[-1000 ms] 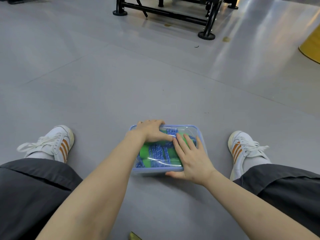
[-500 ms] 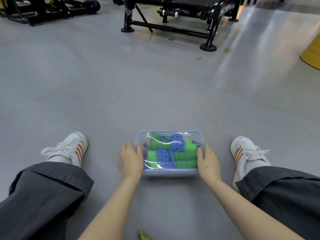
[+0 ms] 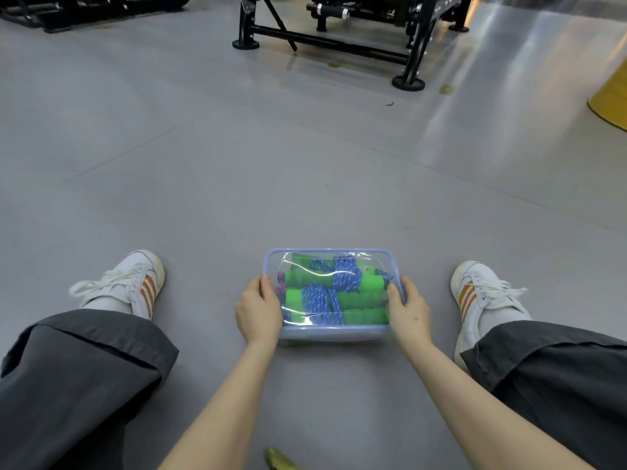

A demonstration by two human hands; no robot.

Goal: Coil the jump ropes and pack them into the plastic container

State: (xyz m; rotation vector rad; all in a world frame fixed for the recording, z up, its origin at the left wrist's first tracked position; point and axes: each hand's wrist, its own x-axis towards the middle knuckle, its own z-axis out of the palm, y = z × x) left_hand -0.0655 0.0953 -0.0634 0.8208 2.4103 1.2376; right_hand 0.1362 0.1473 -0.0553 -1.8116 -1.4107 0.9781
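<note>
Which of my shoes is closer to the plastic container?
The right shoe: only a narrow strip of floor separates it from the plastic container, while the left shoe sits across a clearly wider gap.

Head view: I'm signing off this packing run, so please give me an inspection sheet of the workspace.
Surface: grey floor, smooth, glossy at far right.
Job's things: plastic container, clear lid on; jump ropes coiled inside, blue cord, green handles.
Clutter: small yellow-green object at the bottom edge, unidentifiable.
Hands: left hand and right hand grip the container's opposite sides.
Cables: nothing seen.
Surroundings: black metal frame ahead; yellow object far right.
</note>
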